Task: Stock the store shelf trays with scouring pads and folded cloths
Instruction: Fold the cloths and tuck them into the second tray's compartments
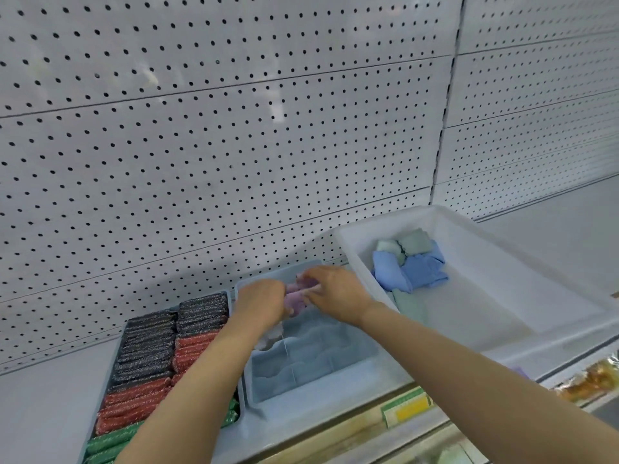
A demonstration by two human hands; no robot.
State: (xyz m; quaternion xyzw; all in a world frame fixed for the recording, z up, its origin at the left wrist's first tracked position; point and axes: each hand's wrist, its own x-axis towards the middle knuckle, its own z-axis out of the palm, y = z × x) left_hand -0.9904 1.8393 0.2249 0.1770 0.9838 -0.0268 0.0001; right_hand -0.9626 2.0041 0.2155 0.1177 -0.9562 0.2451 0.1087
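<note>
Head cam: we've got left hand [259,304] and right hand [335,291] both pinching purple cloth [296,298] over blue tray's [311,386] back end.

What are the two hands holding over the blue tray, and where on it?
Both the left hand and right hand pinch a purple folded cloth, one at each end.

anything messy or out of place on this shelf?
Only the cloths in the white bin: a crumpled blue and green heap. The scouring pads stand in neat rows.
</note>
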